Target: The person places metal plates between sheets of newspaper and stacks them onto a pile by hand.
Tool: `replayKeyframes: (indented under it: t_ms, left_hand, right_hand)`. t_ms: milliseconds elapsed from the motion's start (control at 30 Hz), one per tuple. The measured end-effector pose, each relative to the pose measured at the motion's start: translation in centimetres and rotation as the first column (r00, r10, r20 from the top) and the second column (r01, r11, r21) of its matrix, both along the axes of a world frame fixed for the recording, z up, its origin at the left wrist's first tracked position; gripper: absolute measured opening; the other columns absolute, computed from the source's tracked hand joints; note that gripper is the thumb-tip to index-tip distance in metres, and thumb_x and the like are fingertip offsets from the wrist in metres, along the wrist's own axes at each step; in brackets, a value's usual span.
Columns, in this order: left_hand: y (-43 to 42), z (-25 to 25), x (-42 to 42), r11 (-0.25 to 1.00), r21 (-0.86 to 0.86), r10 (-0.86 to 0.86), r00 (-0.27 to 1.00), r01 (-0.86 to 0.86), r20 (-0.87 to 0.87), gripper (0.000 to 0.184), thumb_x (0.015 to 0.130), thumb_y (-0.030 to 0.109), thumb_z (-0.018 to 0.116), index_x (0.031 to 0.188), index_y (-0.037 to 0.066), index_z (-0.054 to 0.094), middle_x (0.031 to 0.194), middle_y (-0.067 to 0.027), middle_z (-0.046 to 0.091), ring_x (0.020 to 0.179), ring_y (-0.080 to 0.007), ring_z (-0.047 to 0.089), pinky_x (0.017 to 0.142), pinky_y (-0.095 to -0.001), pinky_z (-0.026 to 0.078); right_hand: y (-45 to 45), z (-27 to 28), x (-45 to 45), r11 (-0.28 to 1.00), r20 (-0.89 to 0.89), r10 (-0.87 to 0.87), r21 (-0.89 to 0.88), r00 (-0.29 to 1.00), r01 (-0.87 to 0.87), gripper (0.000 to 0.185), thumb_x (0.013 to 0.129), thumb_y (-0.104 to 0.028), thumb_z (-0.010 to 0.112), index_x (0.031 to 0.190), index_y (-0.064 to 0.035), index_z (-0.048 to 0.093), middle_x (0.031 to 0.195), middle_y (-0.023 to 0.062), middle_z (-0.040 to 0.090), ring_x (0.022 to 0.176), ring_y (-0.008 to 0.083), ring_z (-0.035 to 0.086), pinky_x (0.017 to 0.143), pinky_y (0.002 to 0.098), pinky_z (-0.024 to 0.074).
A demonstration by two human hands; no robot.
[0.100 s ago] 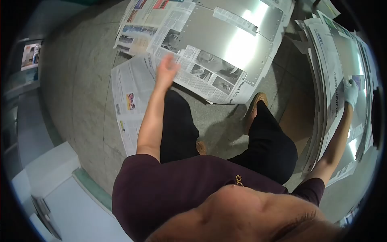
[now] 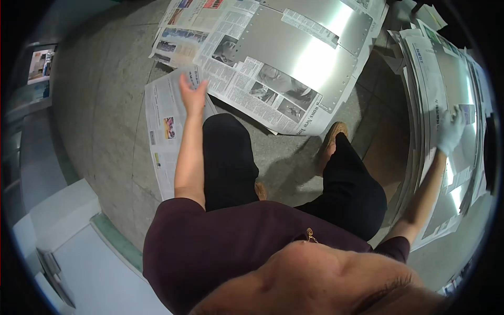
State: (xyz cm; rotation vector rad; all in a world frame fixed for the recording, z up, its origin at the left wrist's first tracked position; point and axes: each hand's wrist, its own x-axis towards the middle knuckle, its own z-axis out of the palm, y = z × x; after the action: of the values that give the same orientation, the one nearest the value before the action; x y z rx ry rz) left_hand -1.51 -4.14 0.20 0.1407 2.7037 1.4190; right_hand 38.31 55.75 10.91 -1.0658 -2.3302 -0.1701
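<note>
My left hand (image 2: 193, 95), bare with its fingers apart, is at the top of a loose newspaper sheet (image 2: 167, 142) on the left; whether it touches the paper I cannot tell. In front of me lies a pile of newspaper (image 2: 231, 79) and shiny thin metal plates (image 2: 281, 44) with small holes along their edges. At the right, my right hand (image 2: 450, 131) wears a pale glove. Its fingers look stretched out and slightly blurred, over a stack of newspaper (image 2: 428, 79) and metal plates (image 2: 458, 81). Neither hand visibly holds anything.
My feet, one in a brown shoe (image 2: 340, 127), stand on the grey floor (image 2: 105, 105) between the two piles. A brown board (image 2: 391, 152) lies beside the right stack. White cabinet-like furniture (image 2: 100, 262) stands at lower left.
My left hand has moved left, from the edge of the middle pile to over the loose sheet. My gloved hand has shifted slightly down and left, and its fingers have straightened.
</note>
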Motion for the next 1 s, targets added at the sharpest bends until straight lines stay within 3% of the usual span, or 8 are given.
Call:
replayKeyframes:
  t_ms: [67,200,267,367,433,533,833,1000]
  left_hand:
    - [-2.6,-3.7,0.4,0.967,-0.22,0.097,0.986,-0.126,-0.137,0.101,0.067,0.028,0.079,0.14,-0.006,0.018,0.144,-0.0259,0.025,0.133,-0.0376,0.025,0.109,-0.0409,0.023]
    - [-6.2,-12.3,1.3,0.875,-0.482,-0.05,0.999,0.044,0.0,0.121,0.059,0.049,0.08,0.14,-0.009,0.012,0.145,-0.0287,0.019,0.137,-0.0397,0.014,0.112,-0.0451,0.014]
    - [-6.2,-14.7,-0.3,0.687,-0.688,-0.16,0.973,0.232,0.168,0.126,0.06,0.062,0.074,0.14,-0.011,0.009,0.148,-0.0278,0.009,0.139,-0.0381,0.006,0.113,-0.0467,0.008]
    - [-3.1,-12.5,0.7,0.809,-0.577,-0.039,0.99,0.113,0.138,0.121,0.064,0.058,0.073,0.139,-0.013,0.011,0.147,-0.0296,0.009,0.138,-0.0385,0.009,0.113,-0.0456,0.005]
    - [-1.6,-9.1,2.9,0.848,-0.528,0.103,0.991,-0.045,0.081,0.107,0.065,0.041,0.077,0.137,-0.012,0.017,0.14,-0.0319,0.025,0.132,-0.0415,0.023,0.11,-0.0444,0.021]
    - [-10.9,-20.0,-2.6,0.843,-0.513,0.147,0.987,-0.16,-0.065,0.062,0.07,0.026,0.07,0.119,-0.007,0.051,0.115,-0.0261,0.056,0.103,-0.0395,0.056,0.091,-0.0414,0.045]
    - [-9.6,-4.1,-4.0,0.888,-0.257,0.329,0.917,-0.382,-0.227,0.04,0.081,0.016,0.06,0.116,-0.004,0.055,0.112,-0.0216,0.059,0.096,-0.0334,0.06,0.082,-0.0377,0.049]
    - [1.8,10.5,0.9,0.997,-0.072,-0.057,0.77,0.014,-0.636,0.032,0.086,0.015,0.059,0.111,-0.003,0.057,0.1,-0.0179,0.062,0.086,-0.0278,0.061,0.074,-0.0366,0.05]
  right_hand:
    - [-7.0,0.3,-2.1,0.97,-0.06,0.244,0.007,0.968,-0.244,0.032,0.086,-0.012,0.057,0.115,-0.0007,0.057,0.118,0.0178,0.056,0.108,0.0288,0.055,0.095,0.0361,0.0424]
    - [-18.3,-3.6,-5.7,0.729,-0.203,0.473,-0.457,0.858,-0.51,0.033,0.073,0.002,0.056,0.104,-0.0036,0.062,0.113,0.0126,0.06,0.106,0.0287,0.056,0.092,0.0346,0.0443]
    - [-21.5,-5.2,-6.0,0.52,-0.241,0.449,-0.713,0.86,-0.471,0.029,0.074,-0.002,0.057,0.102,-0.0032,0.063,0.113,0.0155,0.059,0.101,0.0308,0.058,0.088,0.0361,0.0467]
    - [-23.2,-6.5,-5.9,0.352,-0.212,0.613,-0.788,0.761,-0.504,0.027,0.079,-0.019,0.052,0.102,-0.0106,0.066,0.106,0.0102,0.063,0.096,0.0292,0.06,0.084,0.0367,0.0474]
    - [-23.8,-6.6,-5.6,0.319,-0.202,0.583,-0.834,0.787,-0.45,0.026,0.079,-0.02,0.051,0.099,-0.011,0.066,0.103,0.0094,0.064,0.094,0.0295,0.06,0.084,0.0378,0.0471]
    - [-24.2,-6.0,-5.5,0.382,-0.166,0.597,-0.801,0.785,-0.46,0.025,0.079,-0.019,0.051,0.096,-0.0087,0.066,0.1,0.0094,0.064,0.092,0.03,0.06,0.082,0.0393,0.0472]
    - [-22.0,-6.7,-6.1,0.353,-0.076,0.674,-0.84,0.734,-0.412,0.025,0.08,-0.019,0.051,0.097,-0.0102,0.066,0.098,0.0085,0.064,0.091,0.0277,0.061,0.078,0.0385,0.0475]
    - [-22.0,-8.6,-10.0,0.325,-0.211,0.75,-0.708,0.627,-0.627,0.024,0.077,-0.024,0.055,0.089,-0.0076,0.068,0.081,0.0154,0.065,0.08,0.0336,0.062,0.073,0.0416,0.0476]
